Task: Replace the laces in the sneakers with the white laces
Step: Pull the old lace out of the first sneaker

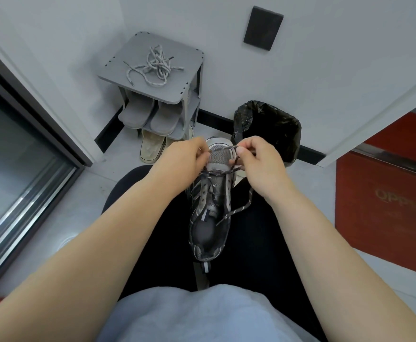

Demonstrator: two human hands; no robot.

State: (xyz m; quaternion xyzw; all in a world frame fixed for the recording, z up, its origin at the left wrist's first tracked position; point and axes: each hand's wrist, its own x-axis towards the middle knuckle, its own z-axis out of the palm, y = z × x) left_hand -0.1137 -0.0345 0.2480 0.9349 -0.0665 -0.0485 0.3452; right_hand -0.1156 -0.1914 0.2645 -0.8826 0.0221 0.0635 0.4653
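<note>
**Sneaker on lap, dark lace in both hands; white laces on the rack**

1. Sneaker (212,208): grey and black, with a mesh toe. It lies on the person's lap between the thighs in black trousers (263,243), sole down, heel toward the body and toe pointing away.
2. Dark lace (241,208): speckled and still in the sneaker. It crosses the upper eyelets loosely, and one slack loop hangs off the shoe's right side over the thigh. A short stretch runs taut over the toe between the two hands.
3. Left hand (180,159): at the left edge of the toe, fingers curled in, grasping the dark lace at its fingertips.
4. Right hand (258,161): at the right edge of the toe, thumb and forefinger pinching the dark lace, the other fingers folded under.
5. White laces (154,66): a loose tangle with dark tips, lying on the top shelf of the shoe rack (128,67), well apart from the sneaker and both hands.
6. Shoe rack: grey, standing against the white wall. A pair of grey slippers (138,112) sits on the shelf below the top, with pale sandals (150,146) on the floor level beneath.
7. Bin (276,127): lined with a black bag, on the floor just beyond the sneaker's toe.
8. Red box (384,193): at the right, on the floor.
9. Glass door (17,149): dark frame, along the left.
</note>
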